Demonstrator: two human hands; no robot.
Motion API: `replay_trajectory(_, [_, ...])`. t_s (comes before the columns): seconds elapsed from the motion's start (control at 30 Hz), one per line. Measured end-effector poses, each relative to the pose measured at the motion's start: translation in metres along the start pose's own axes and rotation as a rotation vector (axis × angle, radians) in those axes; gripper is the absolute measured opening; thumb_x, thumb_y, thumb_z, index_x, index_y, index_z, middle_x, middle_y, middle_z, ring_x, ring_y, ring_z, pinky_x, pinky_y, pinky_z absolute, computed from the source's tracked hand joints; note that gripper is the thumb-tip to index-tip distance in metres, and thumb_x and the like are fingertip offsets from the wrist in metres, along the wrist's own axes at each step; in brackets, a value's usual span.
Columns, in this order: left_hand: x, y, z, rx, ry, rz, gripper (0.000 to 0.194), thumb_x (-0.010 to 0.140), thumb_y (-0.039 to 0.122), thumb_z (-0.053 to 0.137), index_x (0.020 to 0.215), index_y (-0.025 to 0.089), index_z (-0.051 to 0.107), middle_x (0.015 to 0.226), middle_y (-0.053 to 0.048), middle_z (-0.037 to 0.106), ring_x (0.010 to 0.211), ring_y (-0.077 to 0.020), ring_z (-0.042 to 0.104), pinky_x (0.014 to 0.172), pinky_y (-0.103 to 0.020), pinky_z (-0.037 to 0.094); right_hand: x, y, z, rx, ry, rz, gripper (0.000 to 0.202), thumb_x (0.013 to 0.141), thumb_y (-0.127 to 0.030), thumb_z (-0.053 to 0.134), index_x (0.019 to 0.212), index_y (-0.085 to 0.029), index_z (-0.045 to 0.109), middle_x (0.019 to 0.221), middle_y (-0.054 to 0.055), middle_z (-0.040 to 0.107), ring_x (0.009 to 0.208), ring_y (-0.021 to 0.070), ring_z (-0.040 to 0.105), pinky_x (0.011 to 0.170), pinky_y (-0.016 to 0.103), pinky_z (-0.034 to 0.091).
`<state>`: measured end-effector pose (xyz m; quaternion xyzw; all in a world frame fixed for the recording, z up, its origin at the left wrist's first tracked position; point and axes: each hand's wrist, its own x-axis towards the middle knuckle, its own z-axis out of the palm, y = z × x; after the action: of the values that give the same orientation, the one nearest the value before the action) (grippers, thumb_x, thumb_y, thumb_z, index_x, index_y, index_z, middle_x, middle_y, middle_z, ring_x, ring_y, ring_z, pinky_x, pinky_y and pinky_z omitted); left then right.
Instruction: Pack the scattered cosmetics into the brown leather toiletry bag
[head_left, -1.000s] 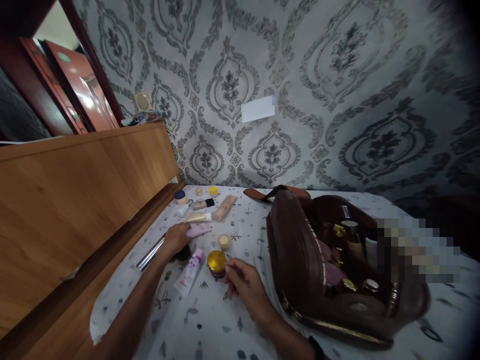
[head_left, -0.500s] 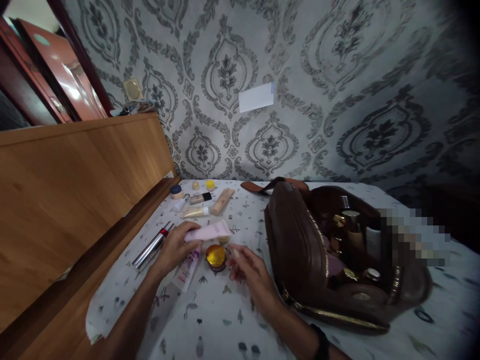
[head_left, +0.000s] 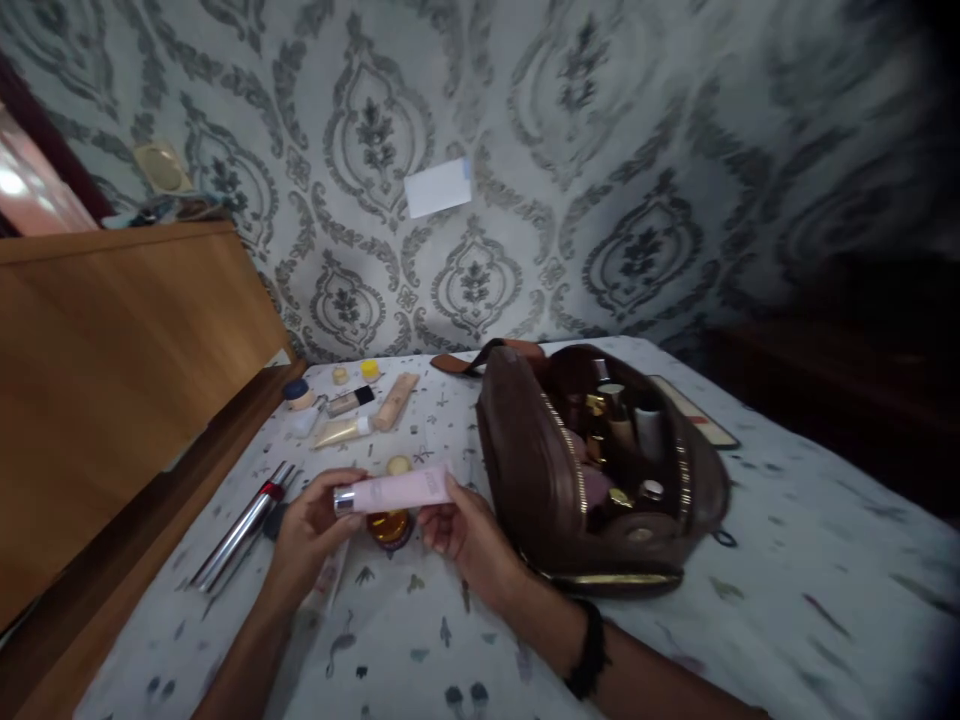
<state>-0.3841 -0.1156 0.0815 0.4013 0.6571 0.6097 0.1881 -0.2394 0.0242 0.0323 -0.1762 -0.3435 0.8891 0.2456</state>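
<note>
A pink cosmetic tube [head_left: 401, 490] with a silver cap is held level between both hands. My left hand [head_left: 311, 525] is closed on its capped end, while my right hand [head_left: 472, 540] pinches the flat end. Just below and behind the tube stands a jar with a golden lid [head_left: 390, 530], partly covered by it. A small cream-lidded jar [head_left: 399, 465] shows beyond the tube. Under my left hand lies another tube [head_left: 326, 585], mostly hidden by the hand and wrist.
An open brown bag [head_left: 525, 460] with several cosmetics inside stands at right. Silver tubes with a red band [head_left: 244, 525] lie at left. Farther back are a beige tube [head_left: 396, 402], a yellow-lidded jar [head_left: 370, 370] and a dark-lidded jar [head_left: 298, 393]. A wooden panel [head_left: 135, 340] borders the left side.
My right hand has come up from beside the golden-lidded jar and taken the pink tube's flat end. The tube has moved nearer and its silver cap now shows. The view has swung right.
</note>
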Motion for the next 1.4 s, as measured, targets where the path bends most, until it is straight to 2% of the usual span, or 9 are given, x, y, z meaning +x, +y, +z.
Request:
replay_trajectory(0.13, [-0.002, -0.009, -0.005, -0.017, 0.046, -0.112, 0.046, 0.066, 0.038, 0.082, 0.106, 0.019, 0.067, 0.114, -0.01, 0.072, 0.101, -0.0272, 0.069, 0.087, -0.033, 0.058, 0.001, 0.003, -0.001, -0.003, -0.011, -0.015, 0.068, 0.065, -0.079, 0.068, 0.076, -0.013, 0.063, 0.059, 0.003, 0.066, 0.044, 0.01, 0.056, 0.043, 0.021, 0.035])
replay_trajectory(0.23, [-0.001, -0.014, -0.007, 0.035, 0.147, -0.145, 0.051, 0.062, 0.041, 0.083, 0.106, 0.021, 0.068, 0.106, -0.005, 0.074, 0.093, -0.0264, 0.071, 0.076, -0.029, 0.06, 0.001, 0.006, -0.001, -0.04, -0.052, -0.045, 0.07, 0.07, -0.083, 0.06, 0.071, -0.013, 0.062, 0.052, 0.002, 0.062, 0.041, 0.0094, 0.054, 0.042, 0.021, 0.033])
replay_trajectory(0.47, [-0.001, -0.02, -0.008, 0.159, 0.299, -0.134, 0.05, 0.067, 0.052, 0.076, 0.104, 0.02, 0.066, 0.093, -0.002, 0.071, 0.079, -0.019, 0.066, 0.064, -0.021, 0.056, 0.005, 0.013, -0.003, -0.135, -0.133, -0.038, 0.075, 0.062, -0.088, 0.058, 0.066, -0.013, 0.061, 0.051, 0.0, 0.061, 0.039, 0.0099, 0.055, 0.038, 0.02, 0.032])
replay_trajectory(0.6, [0.002, -0.023, -0.006, 0.041, 0.257, -0.083, 0.051, 0.066, 0.05, 0.079, 0.104, 0.019, 0.064, 0.084, -0.001, 0.068, 0.063, -0.0151, 0.062, 0.057, -0.022, 0.054, 0.003, 0.01, -0.002, -0.102, -0.091, -0.032, 0.071, 0.058, -0.084, 0.066, 0.071, -0.015, 0.06, 0.054, 0.0, 0.064, 0.039, 0.01, 0.055, 0.039, 0.021, 0.032])
replay_trajectory(0.73, [0.001, -0.019, 0.001, -0.04, 0.137, -0.029, 0.047, 0.071, 0.042, 0.079, 0.108, 0.019, 0.062, 0.072, 0.002, 0.064, 0.055, -0.0119, 0.057, 0.051, -0.02, 0.049, -0.002, 0.001, 0.0, -0.003, -0.044, -0.031, 0.063, 0.056, -0.071, 0.08, 0.081, -0.018, 0.058, 0.058, -0.002, 0.067, 0.044, 0.0108, 0.058, 0.044, 0.021, 0.037])
replay_trajectory(0.9, [-0.001, -0.012, 0.006, -0.074, 0.081, 0.031, 0.041, 0.073, 0.036, 0.08, 0.107, 0.019, 0.064, 0.093, -0.004, 0.069, 0.063, -0.011, 0.058, 0.055, -0.02, 0.049, -0.003, -0.004, 0.001, -0.001, -0.055, -0.012, 0.06, 0.06, -0.064, 0.083, 0.089, -0.018, 0.059, 0.062, -0.001, 0.07, 0.046, 0.01, 0.058, 0.045, 0.02, 0.037])
replay_trajectory(1.03, [-0.003, -0.009, 0.004, -0.093, 0.053, 0.046, 0.04, 0.072, 0.034, 0.081, 0.106, 0.02, 0.065, 0.095, -0.004, 0.069, 0.066, -0.0122, 0.059, 0.057, -0.02, 0.05, -0.003, -0.005, 0.002, -0.014, -0.057, -0.003, 0.058, 0.061, -0.063, 0.083, 0.087, -0.018, 0.059, 0.062, -0.001, 0.069, 0.046, 0.0094, 0.058, 0.044, 0.02, 0.036])
replay_trajectory(1.2, [-0.006, -0.005, -0.002, -0.075, 0.062, 0.006, 0.04, 0.068, 0.033, 0.083, 0.102, 0.018, 0.068, 0.094, -0.005, 0.07, 0.067, -0.0141, 0.061, 0.054, -0.02, 0.05, -0.007, -0.003, 0.005, -0.056, -0.053, 0.002, 0.063, 0.06, -0.07, 0.079, 0.087, -0.017, 0.059, 0.061, -0.001, 0.068, 0.044, 0.0089, 0.057, 0.044, 0.019, 0.036])
replay_trajectory(1.4, [-0.001, -0.012, -0.009, -0.169, 0.172, -0.075, 0.049, 0.062, 0.036, 0.087, 0.104, 0.019, 0.068, 0.089, -0.003, 0.069, 0.067, -0.0155, 0.063, 0.061, -0.023, 0.055, -0.006, 0.002, 0.003, -0.194, -0.142, -0.062, 0.065, 0.065, -0.077, 0.069, 0.08, -0.014, 0.062, 0.06, 0.0, 0.064, 0.043, 0.0087, 0.055, 0.041, 0.02, 0.034])
